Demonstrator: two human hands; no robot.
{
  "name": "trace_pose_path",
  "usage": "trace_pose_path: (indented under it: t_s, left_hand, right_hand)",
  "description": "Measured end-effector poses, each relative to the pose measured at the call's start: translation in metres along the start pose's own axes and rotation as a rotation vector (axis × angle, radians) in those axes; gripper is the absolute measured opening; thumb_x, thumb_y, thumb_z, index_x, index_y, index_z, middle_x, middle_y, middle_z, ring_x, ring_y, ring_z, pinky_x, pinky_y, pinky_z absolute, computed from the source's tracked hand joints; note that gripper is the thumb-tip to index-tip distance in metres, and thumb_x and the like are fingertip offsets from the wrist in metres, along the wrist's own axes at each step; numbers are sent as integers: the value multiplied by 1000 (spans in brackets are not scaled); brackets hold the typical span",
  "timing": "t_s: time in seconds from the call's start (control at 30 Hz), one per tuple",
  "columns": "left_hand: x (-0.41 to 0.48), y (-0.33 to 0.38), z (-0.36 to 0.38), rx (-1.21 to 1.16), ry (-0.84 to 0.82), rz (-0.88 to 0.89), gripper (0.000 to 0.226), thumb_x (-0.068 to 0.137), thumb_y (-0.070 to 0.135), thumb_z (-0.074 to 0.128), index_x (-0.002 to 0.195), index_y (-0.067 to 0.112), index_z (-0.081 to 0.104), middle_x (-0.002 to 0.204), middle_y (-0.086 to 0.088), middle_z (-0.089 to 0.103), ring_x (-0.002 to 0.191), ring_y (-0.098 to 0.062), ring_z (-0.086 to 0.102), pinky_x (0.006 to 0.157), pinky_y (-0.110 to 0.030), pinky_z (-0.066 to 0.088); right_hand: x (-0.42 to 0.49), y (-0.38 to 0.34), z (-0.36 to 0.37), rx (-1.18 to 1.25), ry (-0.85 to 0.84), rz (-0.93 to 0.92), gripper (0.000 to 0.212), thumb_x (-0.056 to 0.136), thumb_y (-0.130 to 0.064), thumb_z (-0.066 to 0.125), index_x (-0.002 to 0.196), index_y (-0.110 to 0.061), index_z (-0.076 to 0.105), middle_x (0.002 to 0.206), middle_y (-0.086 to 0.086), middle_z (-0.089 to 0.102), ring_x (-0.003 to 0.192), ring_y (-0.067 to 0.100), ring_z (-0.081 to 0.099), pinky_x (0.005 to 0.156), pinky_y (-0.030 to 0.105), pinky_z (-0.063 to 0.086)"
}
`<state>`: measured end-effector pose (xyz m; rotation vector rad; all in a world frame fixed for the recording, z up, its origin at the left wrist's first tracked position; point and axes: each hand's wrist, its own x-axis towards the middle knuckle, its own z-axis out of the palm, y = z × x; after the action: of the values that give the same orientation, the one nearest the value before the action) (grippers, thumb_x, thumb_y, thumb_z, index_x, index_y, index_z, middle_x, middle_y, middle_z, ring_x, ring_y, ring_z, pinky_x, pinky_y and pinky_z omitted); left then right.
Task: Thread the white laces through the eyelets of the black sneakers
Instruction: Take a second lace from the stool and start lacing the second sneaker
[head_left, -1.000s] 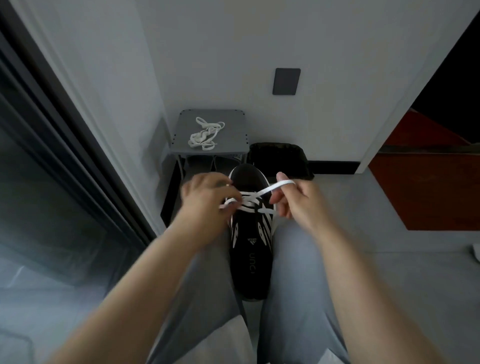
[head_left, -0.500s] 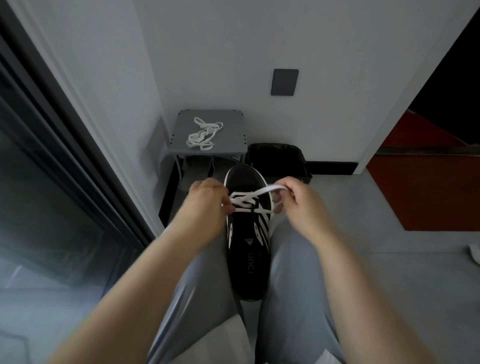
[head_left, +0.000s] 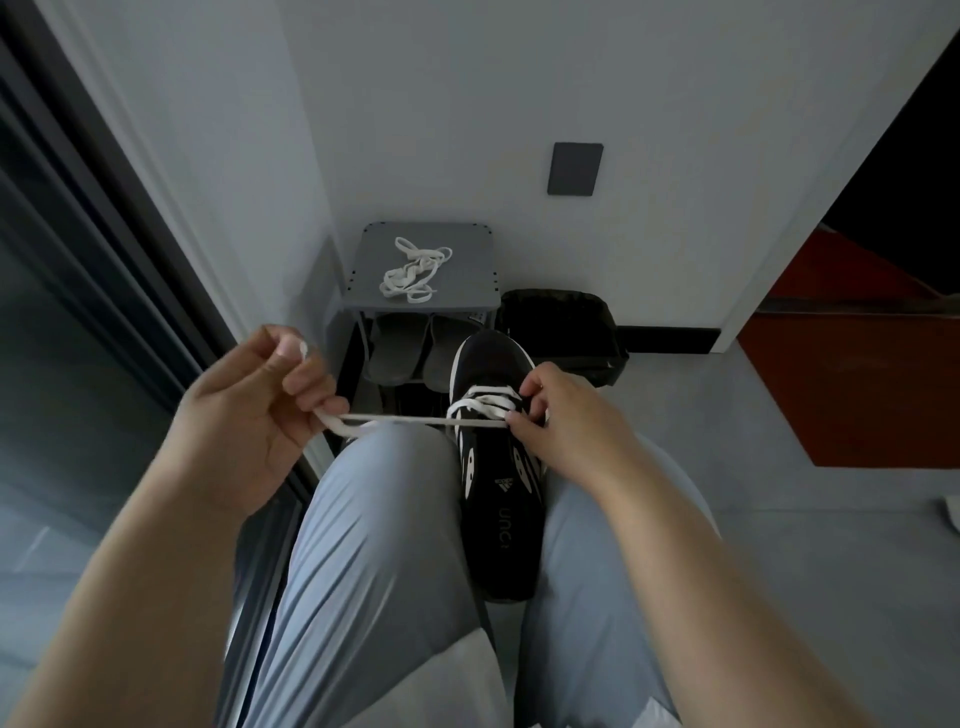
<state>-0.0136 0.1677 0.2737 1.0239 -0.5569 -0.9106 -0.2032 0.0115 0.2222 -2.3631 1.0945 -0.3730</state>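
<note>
A black sneaker (head_left: 501, 499) with white markings lies between my knees, toe pointing away from me. A white lace (head_left: 415, 418) crosses its front eyelets and runs taut to the left. My left hand (head_left: 260, 410) grips the lace's free end, held out to the left above my left knee. My right hand (head_left: 563, 421) pinches the lace at the shoe's right eyelets, fingers curled on the shoe's edge. A second white lace (head_left: 413, 270) lies bundled on the grey stool (head_left: 467, 260) ahead.
Grey slippers (head_left: 415, 353) sit under the stool, against the white wall. A black bag (head_left: 561, 332) stands to the stool's right. A dark glass door frame (head_left: 130, 260) runs along the left. A red panel (head_left: 857, 384) is at the right.
My left hand has pulled the lace end out to the left, away from the shoe, drawing the lace taut. My right hand has stayed at the shoe's right eyelets.
</note>
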Motion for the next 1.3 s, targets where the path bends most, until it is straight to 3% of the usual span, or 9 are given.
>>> trace_pose_path:
  t_s: [0.1,0.27,0.4,0.57,0.7,0.97,1.03,1.1,1.3]
  left_hand:
    - [-1,-2,1,403,31,-135,25,96,3,35,75,10,46,60,-2,43,50,-12,35,44,-20,37]
    - [4,-29,6,1231,-255,-396,17,91,41,51,92,25,55,78,-5,56,59,-13,44,55,-26,38]
    - [7,-19,16,1425,-450,-328,26,90,45,51,81,22,59,73,2,55,60,-9,45,59,-20,38]
    - [26,-34,32,1404,-342,-20,8,88,25,59,95,21,59,92,8,60,87,-13,57,79,-30,45]
    - [46,-61,50,1534,-196,119,19,87,14,58,105,17,51,109,3,56,104,-21,50,90,-34,38]
    - [61,-68,45,1657,-375,-19,18,91,28,51,101,14,56,105,-6,57,102,-24,48,89,-37,42]
    - [62,-66,44,1615,-426,10,6,90,24,52,88,18,54,95,-4,52,97,-23,47,80,-32,41]
    - [62,-58,45,1502,-423,11,20,89,20,52,72,25,42,77,2,48,79,-19,46,61,-25,35]
    - [60,-34,47,1371,-406,-119,7,93,19,46,87,20,43,69,6,52,60,-10,45,54,-20,36]
  right_hand:
    - [2,1,2,-12,14,8,9,84,-32,59,87,-26,53,76,-11,55,76,12,57,71,32,50]
    - [0,1,2,40,16,21,8,81,-29,62,81,-27,54,75,-12,57,74,11,58,69,30,50]
    - [2,2,4,-12,-24,41,6,82,-30,59,78,-28,55,73,-9,61,72,11,59,68,29,49]
    - [4,2,1,60,40,18,9,88,-28,56,80,-26,54,69,-12,55,66,7,54,60,25,42]
    - [2,2,2,69,2,-2,10,88,-27,59,80,-25,54,69,-11,55,67,11,55,62,28,45]
    - [-5,-10,0,-56,6,-137,17,80,-31,64,96,-25,59,86,-11,45,82,15,52,68,28,38]
    - [-4,-15,7,-166,-27,-140,21,85,-34,59,103,-24,64,99,-4,50,94,20,56,71,26,34]
    - [-4,-20,12,-242,19,-164,21,91,-32,54,104,-22,67,101,0,53,96,23,56,71,27,34]
    - [-7,-12,3,184,-69,-249,9,81,-26,71,86,-20,75,83,-6,59,77,6,55,70,23,42]
